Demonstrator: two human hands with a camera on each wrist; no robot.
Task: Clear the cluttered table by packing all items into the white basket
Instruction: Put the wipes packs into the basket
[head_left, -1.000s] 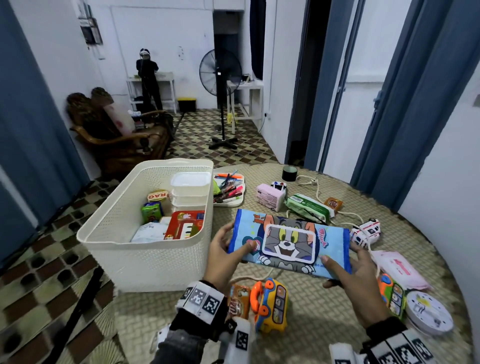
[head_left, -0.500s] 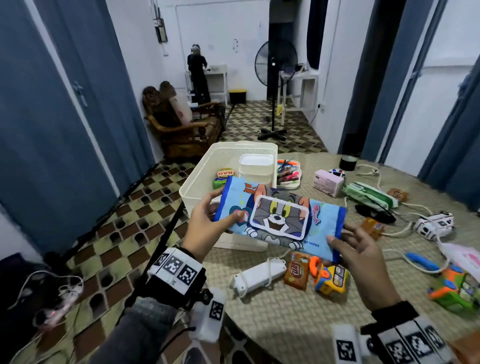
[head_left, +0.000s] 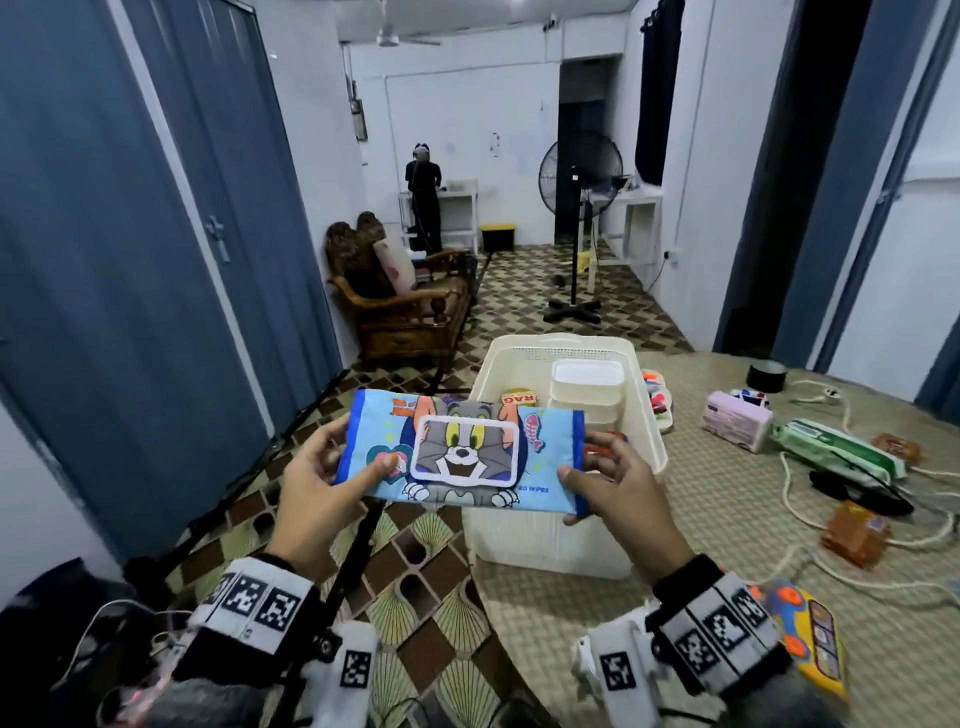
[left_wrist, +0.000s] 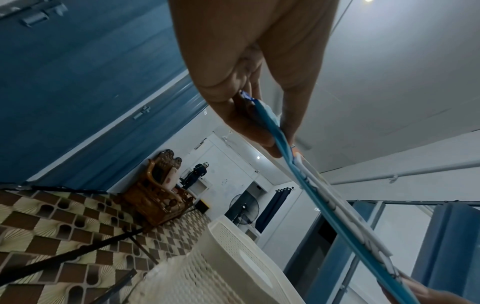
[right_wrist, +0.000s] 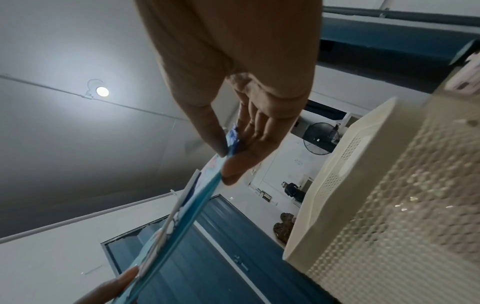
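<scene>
Since the earlier frame, both hands have carried the blue cartoon wipes pack (head_left: 460, 452) leftward, so it now hangs flat over the near left corner of the white basket (head_left: 647, 415), partly beyond the table edge. Left hand (head_left: 322, 480) and right hand (head_left: 615, 480) pinch its short ends, thumb on top, fingers beneath. Advisable: shift right, clear the rim, lower level beside the stacked containers (head_left: 587, 382).

Light: cool, dim indoor light reaches me; a ceiling bulb (right_wrist: 102, 91) glows with a soft halo in the right wrist view.
Shadows: soft, pooled under the white basket (head_left: 550, 540).
Distortion: door frames bow at my head view's edges.
Blur: basket wall and palms smear close to both wrist cameras; far room stays fairly sharp.
</scene>
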